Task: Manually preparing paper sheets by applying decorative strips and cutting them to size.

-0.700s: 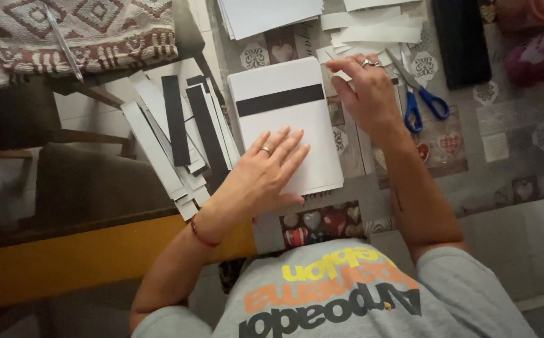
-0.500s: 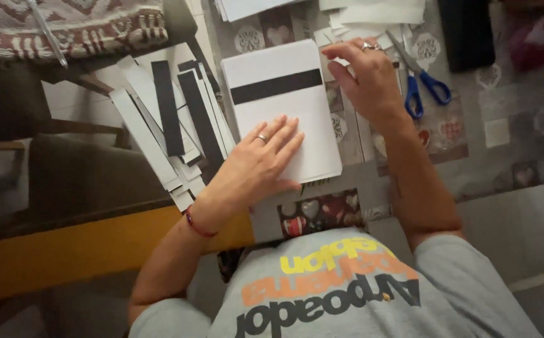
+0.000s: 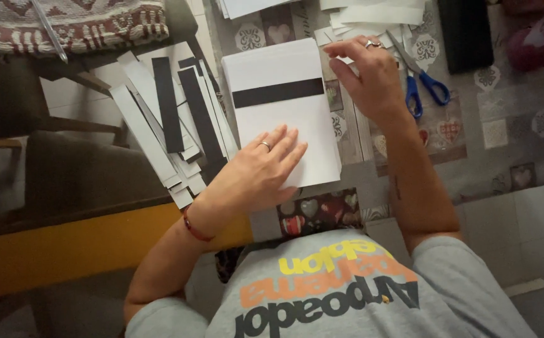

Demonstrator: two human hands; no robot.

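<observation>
A white sheet (image 3: 284,131) with a black strip (image 3: 278,92) across it lies on the patterned tabletop. My left hand (image 3: 256,172), with a ring and a red wrist cord, rests flat on the sheet's near part, fingers spread slightly and holding nothing. My right hand (image 3: 372,78), also ringed, hovers at the sheet's right edge beside the end of the black strip. Its fingers are bent down toward the paper edge and some white paper strips (image 3: 372,19). Whether they pinch anything is hidden.
Several long white and black paper strips (image 3: 171,125) lie fanned out to the left of the sheet. Blue-handled scissors (image 3: 422,81) lie just right of my right hand. A black flat object (image 3: 466,31) sits at the far right, and a woven patterned cloth (image 3: 65,25) at the far left.
The view has shifted slightly. My left hand stays flat on the sheet. My right hand has settled closer to the sheet's right edge.
</observation>
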